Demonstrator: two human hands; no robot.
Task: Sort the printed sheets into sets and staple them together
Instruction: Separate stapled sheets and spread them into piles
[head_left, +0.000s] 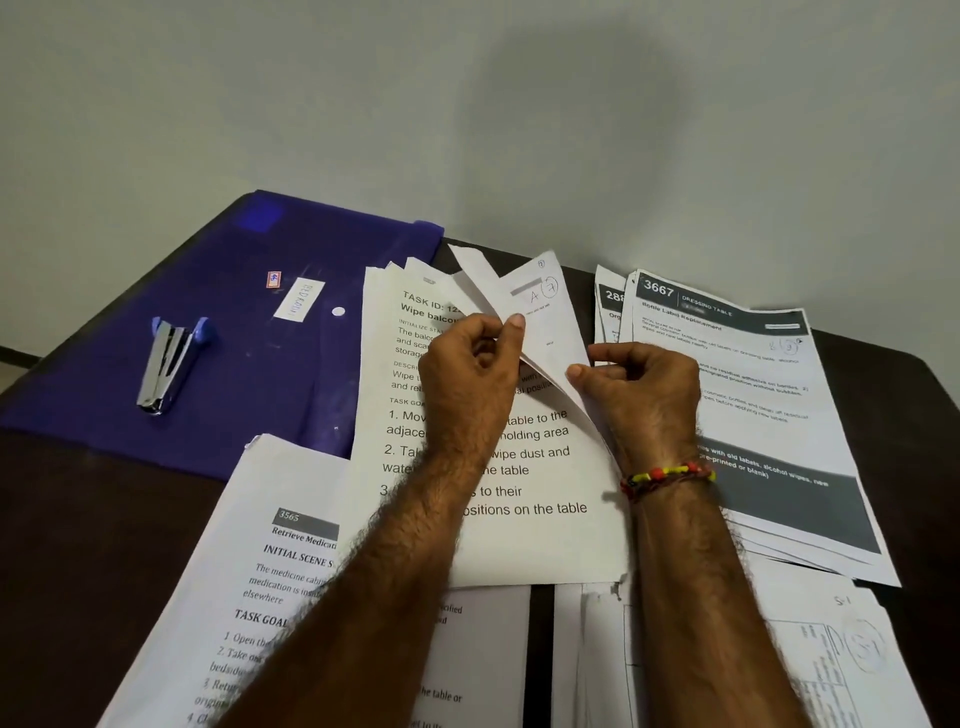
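Dark table against a plain wall, papers everywhere. We had both hands on the "Wipe balcony" stack (498, 467): left hand (467, 379) and right hand (644, 395) each pinched its lifted top sheets (524, 306). Stapler (169, 364) sat well left of that stack, nearer the left hand, long axis pointing away from us.

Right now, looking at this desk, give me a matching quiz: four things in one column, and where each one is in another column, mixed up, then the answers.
Things:
1. stapler
2. beaded bracelet
3. sheet headed 3667
4. folded sheet

Places:
A. pinched between the left hand and the right hand
B. lying on the blue folder
C. around the right wrist
D. on top of the pile at the right

Pairs: 1-B, 2-C, 3-D, 4-A
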